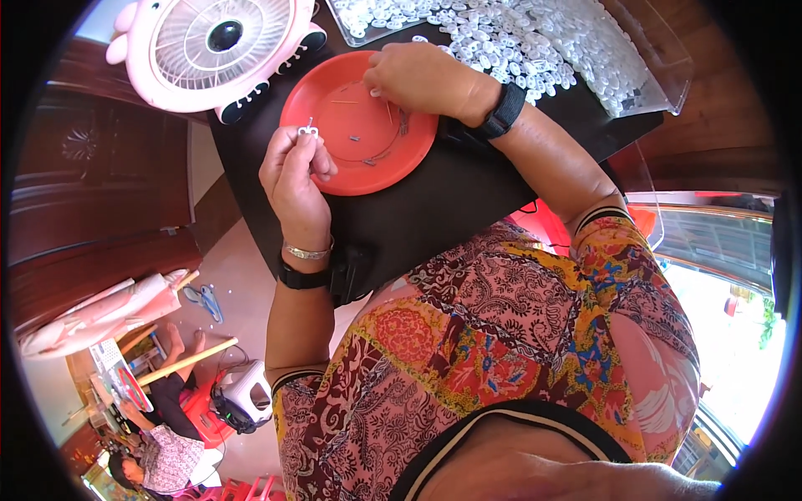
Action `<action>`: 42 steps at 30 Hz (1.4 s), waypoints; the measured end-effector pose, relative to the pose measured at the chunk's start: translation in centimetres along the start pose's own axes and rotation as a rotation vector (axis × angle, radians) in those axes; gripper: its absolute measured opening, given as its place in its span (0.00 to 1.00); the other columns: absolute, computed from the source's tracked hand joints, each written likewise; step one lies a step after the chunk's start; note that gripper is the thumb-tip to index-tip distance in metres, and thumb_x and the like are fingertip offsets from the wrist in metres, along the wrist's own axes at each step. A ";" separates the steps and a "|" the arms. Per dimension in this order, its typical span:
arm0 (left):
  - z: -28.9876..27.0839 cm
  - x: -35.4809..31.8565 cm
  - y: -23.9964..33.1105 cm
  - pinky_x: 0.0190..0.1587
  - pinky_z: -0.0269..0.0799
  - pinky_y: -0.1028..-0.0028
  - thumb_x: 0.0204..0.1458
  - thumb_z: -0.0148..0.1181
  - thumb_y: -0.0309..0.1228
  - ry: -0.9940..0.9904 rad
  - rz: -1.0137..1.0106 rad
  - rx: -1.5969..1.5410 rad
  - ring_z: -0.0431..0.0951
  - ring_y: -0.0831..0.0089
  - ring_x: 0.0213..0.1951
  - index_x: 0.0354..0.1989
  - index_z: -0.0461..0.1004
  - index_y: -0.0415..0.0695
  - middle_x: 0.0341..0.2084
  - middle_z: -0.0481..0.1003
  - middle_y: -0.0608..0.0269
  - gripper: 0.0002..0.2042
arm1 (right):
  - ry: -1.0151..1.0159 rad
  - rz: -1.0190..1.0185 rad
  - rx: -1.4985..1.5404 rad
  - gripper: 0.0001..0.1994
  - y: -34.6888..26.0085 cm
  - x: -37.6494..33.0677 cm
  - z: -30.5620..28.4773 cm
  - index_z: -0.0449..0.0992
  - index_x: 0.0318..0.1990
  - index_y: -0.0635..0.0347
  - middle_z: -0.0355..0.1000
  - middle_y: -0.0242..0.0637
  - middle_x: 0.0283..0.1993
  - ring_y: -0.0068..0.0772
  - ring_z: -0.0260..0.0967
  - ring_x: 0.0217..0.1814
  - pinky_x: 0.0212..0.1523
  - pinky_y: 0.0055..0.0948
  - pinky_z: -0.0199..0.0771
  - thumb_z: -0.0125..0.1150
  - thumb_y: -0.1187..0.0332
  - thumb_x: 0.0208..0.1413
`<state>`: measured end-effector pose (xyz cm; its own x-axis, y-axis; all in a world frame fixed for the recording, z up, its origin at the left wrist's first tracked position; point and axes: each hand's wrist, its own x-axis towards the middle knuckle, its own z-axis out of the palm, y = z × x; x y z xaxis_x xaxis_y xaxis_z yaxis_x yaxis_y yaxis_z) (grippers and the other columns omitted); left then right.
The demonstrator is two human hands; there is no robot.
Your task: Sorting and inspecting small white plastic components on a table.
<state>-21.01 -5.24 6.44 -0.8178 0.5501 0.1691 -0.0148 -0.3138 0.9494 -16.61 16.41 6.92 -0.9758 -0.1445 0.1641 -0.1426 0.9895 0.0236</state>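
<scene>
My left hand (294,179) pinches a small white plastic piece (308,131) between thumb and fingertips, and a thin metal pin (311,122) stands up from it. This hand is at the left rim of a round red plate (330,138). Over the plate's far right side, my right hand (422,79) has its fingers drawn together; whatever they hold is hidden. Small grey metal bits (355,139) lie on the plate, with more along its right and near sides. A thin stick (345,102) lies there too.
Many loose white plastic pieces (510,50) are heaped behind my right hand, against a clear plastic box (660,79). A pink fan (138,79) stands at the far left of the black table (376,230). Another person (171,455) sits at the lower left.
</scene>
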 end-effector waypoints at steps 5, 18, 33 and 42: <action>0.0 -0.1 0.0 0.23 0.58 0.78 0.56 0.46 0.27 0.004 -0.040 0.039 0.63 0.77 0.19 0.28 0.66 0.39 0.16 0.63 0.65 0.07 | 0.045 -0.027 -0.030 0.06 -0.3 0.2 0.6 0.75 0.31 0.58 0.71 0.37 0.32 0.40 0.71 0.38 0.37 0.38 0.73 0.58 0.66 0.50; -0.1 -0.1 0.0 0.31 0.66 0.74 0.56 0.43 0.29 -0.180 -0.015 -0.227 0.71 0.70 0.24 0.28 0.66 0.39 0.19 0.70 0.58 0.08 | -0.047 0.146 1.521 0.11 -3.0 -0.2 -2.9 0.76 0.46 0.57 0.74 0.24 0.35 0.11 0.69 0.35 0.32 0.10 0.67 0.60 0.68 0.56; -0.8 0.2 -0.4 0.31 0.67 0.72 0.55 0.44 0.33 -0.278 -0.147 -0.453 0.73 0.65 0.26 0.28 0.65 0.41 0.21 0.71 0.56 0.09 | 0.057 -0.015 1.411 0.08 -4.5 0.0 -2.0 0.77 0.41 0.63 0.74 0.28 0.32 0.16 0.68 0.34 0.36 0.19 0.69 0.58 0.70 0.57; -0.1 -0.2 -0.4 0.27 0.64 0.78 0.55 0.45 0.29 -0.109 -0.126 -0.147 0.71 0.74 0.22 0.27 0.67 0.40 0.18 0.70 0.62 0.08 | 0.037 0.247 1.540 0.11 -3.4 0.1 -1.2 0.78 0.46 0.60 0.74 0.26 0.35 0.12 0.67 0.34 0.37 0.15 0.69 0.59 0.68 0.57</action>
<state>-20.89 -5.32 5.97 -0.7372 0.6701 0.0867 -0.2035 -0.3425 0.9172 -15.97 13.02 8.06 -0.9986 0.0386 0.0352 -0.0341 0.0298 -0.9990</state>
